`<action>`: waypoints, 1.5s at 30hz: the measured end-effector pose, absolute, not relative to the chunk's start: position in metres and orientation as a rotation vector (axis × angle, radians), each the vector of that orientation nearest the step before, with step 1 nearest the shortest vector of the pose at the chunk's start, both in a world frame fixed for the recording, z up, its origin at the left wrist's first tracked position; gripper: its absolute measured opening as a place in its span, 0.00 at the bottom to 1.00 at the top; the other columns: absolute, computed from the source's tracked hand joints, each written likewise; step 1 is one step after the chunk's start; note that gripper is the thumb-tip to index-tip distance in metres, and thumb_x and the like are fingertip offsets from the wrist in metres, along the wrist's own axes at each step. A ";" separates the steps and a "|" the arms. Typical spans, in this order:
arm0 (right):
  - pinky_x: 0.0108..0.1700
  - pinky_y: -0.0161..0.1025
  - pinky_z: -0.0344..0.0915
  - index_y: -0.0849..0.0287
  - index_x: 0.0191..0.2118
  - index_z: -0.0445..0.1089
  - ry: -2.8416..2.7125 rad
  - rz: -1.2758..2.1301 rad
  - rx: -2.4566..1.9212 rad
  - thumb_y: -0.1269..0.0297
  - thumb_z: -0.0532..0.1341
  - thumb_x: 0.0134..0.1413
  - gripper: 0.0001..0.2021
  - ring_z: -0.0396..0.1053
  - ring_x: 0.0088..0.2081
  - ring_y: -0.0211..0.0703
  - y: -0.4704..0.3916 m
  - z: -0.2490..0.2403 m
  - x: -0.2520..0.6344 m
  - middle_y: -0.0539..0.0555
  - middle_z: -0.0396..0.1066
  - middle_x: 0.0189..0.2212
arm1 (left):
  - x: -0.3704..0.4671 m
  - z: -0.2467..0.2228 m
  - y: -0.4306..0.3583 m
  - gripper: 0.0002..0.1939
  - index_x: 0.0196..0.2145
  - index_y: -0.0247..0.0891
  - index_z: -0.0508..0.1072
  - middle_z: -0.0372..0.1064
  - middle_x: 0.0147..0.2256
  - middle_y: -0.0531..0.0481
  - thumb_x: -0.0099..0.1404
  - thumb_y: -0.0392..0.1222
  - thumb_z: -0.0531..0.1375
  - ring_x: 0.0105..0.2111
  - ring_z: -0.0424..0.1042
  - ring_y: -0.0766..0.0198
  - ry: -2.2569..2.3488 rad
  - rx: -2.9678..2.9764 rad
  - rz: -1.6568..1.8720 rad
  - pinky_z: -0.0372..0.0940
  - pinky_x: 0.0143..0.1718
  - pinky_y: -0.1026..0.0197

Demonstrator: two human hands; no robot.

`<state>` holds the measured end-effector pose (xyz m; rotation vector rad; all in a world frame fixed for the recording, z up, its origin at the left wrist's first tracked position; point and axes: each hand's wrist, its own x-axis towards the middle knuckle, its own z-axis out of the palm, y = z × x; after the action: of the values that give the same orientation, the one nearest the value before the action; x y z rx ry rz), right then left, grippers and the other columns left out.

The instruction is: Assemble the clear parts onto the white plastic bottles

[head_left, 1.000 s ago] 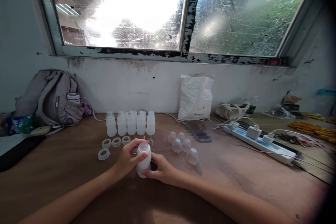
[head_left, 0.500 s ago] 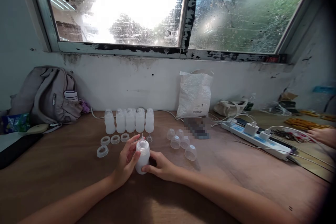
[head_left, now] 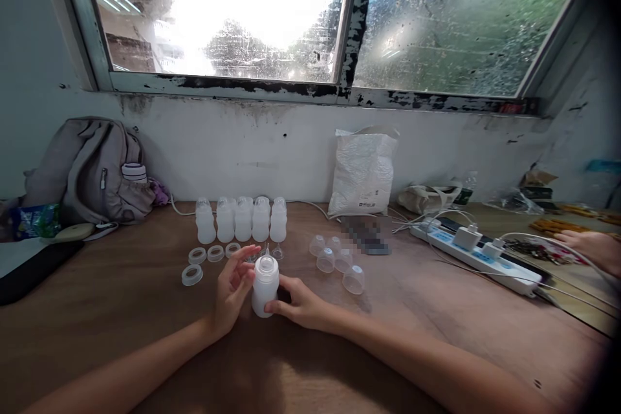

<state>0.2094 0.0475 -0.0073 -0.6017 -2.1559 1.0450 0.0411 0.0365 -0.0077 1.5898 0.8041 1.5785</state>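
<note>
A white frosted bottle (head_left: 265, 288) without a cap stands upright between my hands near the table's middle. My right hand (head_left: 298, 302) grips its lower right side, thumb in front. On its left, my left hand (head_left: 233, 284) has its fingers apart and raised, close beside the bottle's neck. Several capped bottles (head_left: 244, 223) stand in a row behind. Several clear rings (head_left: 193, 274) lie to the left, and clear nipples (head_left: 277, 253) sit just behind the held bottle, partly hidden. Several clear domed caps (head_left: 353, 279) rest to the right.
A grey backpack (head_left: 97, 174) sits at the back left, near a black flat object (head_left: 36, 272). A white package (head_left: 363, 171) leans on the wall. At the right are a power strip (head_left: 478, 259) with cables and another person's hand (head_left: 589, 249).
My left hand has loosened from the bottle and moved slightly left, its fingers spreading. My right hand still holds the bottle. The whole view has shifted a little.
</note>
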 end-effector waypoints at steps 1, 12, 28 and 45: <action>0.41 0.37 0.60 0.63 0.44 0.63 -2.156 1.052 -0.594 0.61 0.58 0.49 0.16 0.63 0.38 0.42 0.048 -0.007 0.209 0.54 0.66 0.38 | 0.041 -0.008 0.036 0.19 0.48 0.39 0.61 0.62 0.50 0.44 0.60 0.46 0.54 0.42 0.68 0.58 0.811 1.594 1.569 0.64 0.41 0.59; 0.43 0.37 0.59 0.63 0.45 0.62 -2.174 1.081 -0.566 0.60 0.57 0.50 0.17 0.62 0.40 0.42 0.045 -0.003 0.210 0.54 0.66 0.39 | 0.041 -0.007 0.034 0.15 0.46 0.40 0.62 0.62 0.47 0.45 0.62 0.43 0.52 0.45 0.65 0.58 0.875 1.589 1.668 0.63 0.41 0.60; 0.44 0.38 0.59 0.64 0.46 0.62 -2.138 1.171 -0.527 0.60 0.59 0.49 0.19 0.62 0.40 0.42 0.046 -0.005 0.210 0.54 0.66 0.39 | 0.043 -0.009 0.028 0.07 0.39 0.39 0.62 0.66 0.35 0.50 0.63 0.42 0.50 0.36 0.66 0.64 0.931 1.657 1.603 0.61 0.38 0.63; 0.35 0.34 0.60 0.65 0.35 0.66 -2.091 1.441 -0.506 0.58 0.63 0.41 0.17 0.60 0.32 0.36 0.047 0.000 0.215 0.50 0.63 0.29 | 0.052 0.020 0.018 0.28 0.46 0.40 0.57 0.65 0.38 0.48 0.50 0.42 0.63 0.36 0.66 0.61 0.830 1.988 1.173 0.62 0.38 0.61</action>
<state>0.2148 0.0470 0.0001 -0.5063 -2.0907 1.4411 0.0522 0.0180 0.0202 1.9884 0.8305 1.1734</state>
